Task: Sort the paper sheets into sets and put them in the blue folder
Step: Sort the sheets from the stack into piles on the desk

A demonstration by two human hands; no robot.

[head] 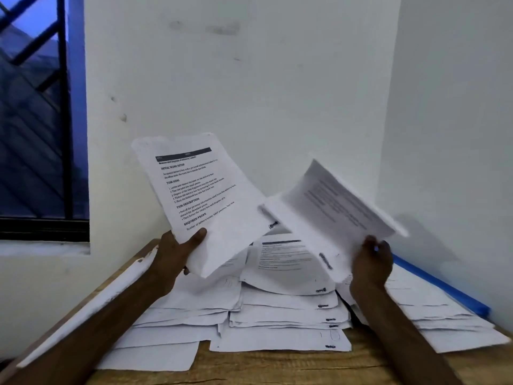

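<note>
My left hand (pixel 177 252) grips a thin set of printed paper sheets (pixel 200 195) by the lower corner, held up and tilted left above the table. My right hand (pixel 373 263) holds a second set of sheets (pixel 327 212) by its lower right edge; it is blurred and tilted right, its left corner overlapping the first set. Below them, several loose white sheets (pixel 277 309) lie spread in overlapping piles on the wooden table (pixel 277 368). The blue folder (pixel 444 287) shows only as a blue edge along the right wall, mostly under sheets.
A white wall rises directly behind the table and another closes in on the right. A window with dark bars (pixel 36 120) is at the left. A long white strip (pixel 83 309) lies along the table's left edge beside my left forearm.
</note>
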